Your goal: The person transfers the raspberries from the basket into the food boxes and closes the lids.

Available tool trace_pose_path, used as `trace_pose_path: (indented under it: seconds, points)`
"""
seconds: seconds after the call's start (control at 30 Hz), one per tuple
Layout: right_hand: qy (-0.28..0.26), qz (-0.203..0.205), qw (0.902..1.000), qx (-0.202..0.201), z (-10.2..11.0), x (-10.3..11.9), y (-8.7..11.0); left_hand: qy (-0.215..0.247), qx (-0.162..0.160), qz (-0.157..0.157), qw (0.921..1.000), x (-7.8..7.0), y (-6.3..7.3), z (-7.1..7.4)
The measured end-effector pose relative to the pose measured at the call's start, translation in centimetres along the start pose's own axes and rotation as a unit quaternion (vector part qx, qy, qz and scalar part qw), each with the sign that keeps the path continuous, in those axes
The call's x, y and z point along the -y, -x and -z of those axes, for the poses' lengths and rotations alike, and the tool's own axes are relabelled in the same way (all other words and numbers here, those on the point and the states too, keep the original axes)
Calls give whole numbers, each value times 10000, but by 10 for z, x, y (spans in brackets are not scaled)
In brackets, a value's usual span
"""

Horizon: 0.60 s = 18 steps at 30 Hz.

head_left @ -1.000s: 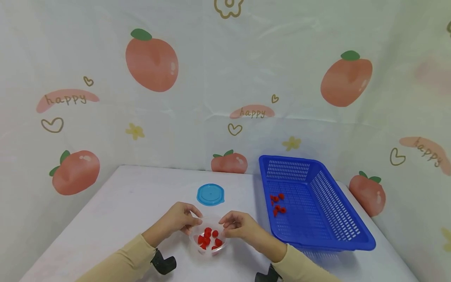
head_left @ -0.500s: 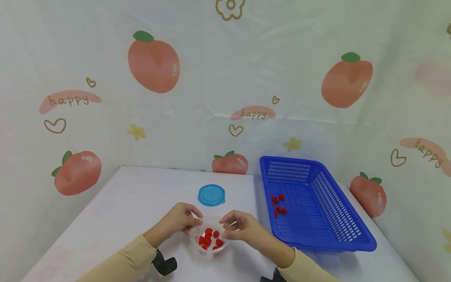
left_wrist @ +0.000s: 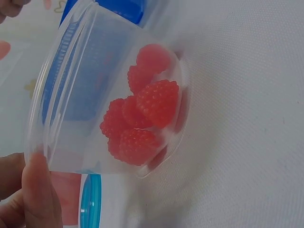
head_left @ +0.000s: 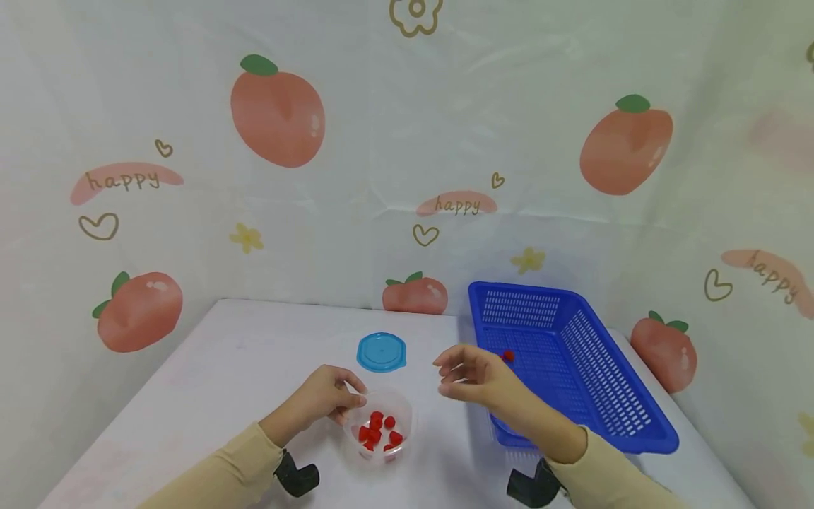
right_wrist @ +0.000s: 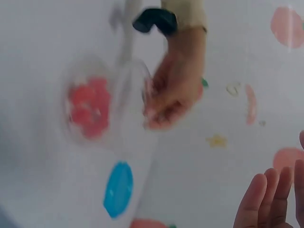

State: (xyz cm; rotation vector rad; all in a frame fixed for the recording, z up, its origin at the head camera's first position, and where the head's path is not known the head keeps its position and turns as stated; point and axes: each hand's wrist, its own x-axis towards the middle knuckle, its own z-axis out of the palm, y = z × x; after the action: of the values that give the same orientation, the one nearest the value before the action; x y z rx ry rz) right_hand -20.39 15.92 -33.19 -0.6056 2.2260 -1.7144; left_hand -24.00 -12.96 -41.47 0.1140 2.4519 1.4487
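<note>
A clear plastic bowl [head_left: 407, 410] stands on the white table with several red raspberries [left_wrist: 159, 102] in its bottom. My left hand [head_left: 327, 394] pinches the bowl's rim between thumb and fingers; the left wrist view shows the thumb against the rim from close by. To the right of the bowl my right hand [head_left: 480, 378] is in the air, fingers loosely bent and holding nothing. It overlaps the near left side of a blue basket [head_left: 585, 382] in the head view. One raspberry [head_left: 508, 355] shows in the basket beside the hand, which hides that area otherwise.
A round blue lid [head_left: 381, 352] lies flat on the table [head_left: 280, 339] behind the bowl. The basket has perforated raised walls and takes up the table's right side. A white cloth [head_left: 356, 141] with printed fruit hangs behind the table.
My right hand has let go of the bowl's right side and moved up and right toward the basket, covering most of the raspberries there. The left hand and bowl have stayed in place.
</note>
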Motion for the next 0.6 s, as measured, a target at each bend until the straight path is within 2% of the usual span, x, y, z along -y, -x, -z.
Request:
trace_pose_path:
  seconds: [0.17,0.33,0.5,0.6]
  points:
    - [-110,381,9981,-469,44,8,-8,-17,-38,25,10000,0,0,0]
    - [-407,813,9891,-1159,90,10,-17,-58,-117,75,9999,1,0,-2]
    - [-168,762,9824,-1695,127,-2,-26,-95,-170,92,9998,-1,1,-2]
    - [212,418,9815,-1857,143,-18,-33,-99,-141,85,9998,-2,1,-2]
